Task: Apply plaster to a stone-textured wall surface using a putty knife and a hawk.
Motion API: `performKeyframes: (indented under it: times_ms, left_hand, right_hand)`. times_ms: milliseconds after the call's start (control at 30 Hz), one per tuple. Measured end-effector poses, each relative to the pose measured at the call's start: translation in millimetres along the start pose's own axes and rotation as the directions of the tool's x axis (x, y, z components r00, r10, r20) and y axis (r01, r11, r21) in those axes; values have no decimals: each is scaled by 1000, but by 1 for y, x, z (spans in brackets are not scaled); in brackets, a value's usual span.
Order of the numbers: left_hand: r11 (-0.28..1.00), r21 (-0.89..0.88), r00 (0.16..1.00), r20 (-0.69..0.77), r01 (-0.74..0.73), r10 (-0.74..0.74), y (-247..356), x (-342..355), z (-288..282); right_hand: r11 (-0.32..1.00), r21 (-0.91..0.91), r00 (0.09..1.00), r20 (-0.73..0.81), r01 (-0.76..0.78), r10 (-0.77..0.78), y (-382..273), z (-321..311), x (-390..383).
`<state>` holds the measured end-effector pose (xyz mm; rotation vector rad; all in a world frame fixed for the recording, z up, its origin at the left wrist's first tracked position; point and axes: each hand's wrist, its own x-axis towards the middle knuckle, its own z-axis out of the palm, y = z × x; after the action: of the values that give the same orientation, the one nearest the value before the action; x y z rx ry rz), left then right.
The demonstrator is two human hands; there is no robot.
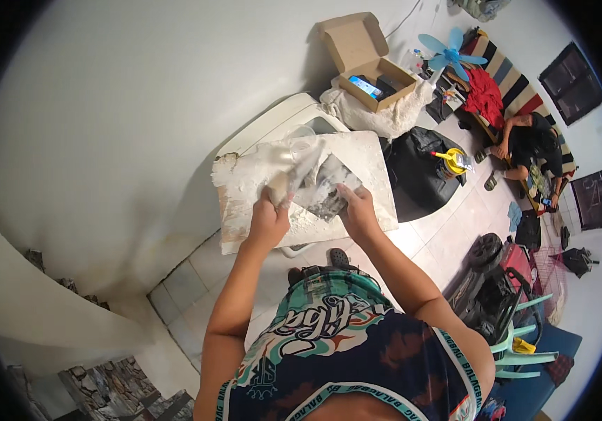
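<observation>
Both my hands are over a white, powder-covered board (376, 165) with a chipped left corner. My left hand (271, 217) is closed round a pale, dusty piece (279, 185), whose kind I cannot make out. A dark grey, square, tile-like plate (329, 203), smeared with white powder, lies tilted between my hands. The fingers of my right hand (358, 208) grip its right edge. Behind the plate, a clear round container (305, 145) stands on the board, partly blurred.
Under the board is a white plastic table or chair (273, 126) against the wall. An open cardboard box (378, 84) with a phone sits on a white cloth (375, 119). A black bag (420, 168) and yellow container (453, 163) are at the right. Farther off, a person (536, 144) sits.
</observation>
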<state>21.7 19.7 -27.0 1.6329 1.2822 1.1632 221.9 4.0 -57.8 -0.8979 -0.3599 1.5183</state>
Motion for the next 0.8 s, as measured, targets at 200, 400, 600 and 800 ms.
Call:
performKeyframes:
  times_ms: [200, 400, 600, 800]
  left_hand:
    - [899, 313, 925, 323, -305, 202, 2, -9, -13]
    - [859, 363, 920, 284, -362, 268, -17, -17, -35]
    - [895, 403, 975, 24, 194, -222, -17, -17, -31]
    - [590, -779, 935, -16, 211, -355, 3, -7, -1]
  right_hand:
    - [995, 75, 997, 39, -71, 68, -5, -2, 1]
    - [996, 79, 996, 89, -33, 26, -33, 26, -21]
    - [972, 89, 962, 147, 220, -231, -56, 47, -32]
    - [-39, -524, 493, 822, 851, -285, -23, 33, -41]
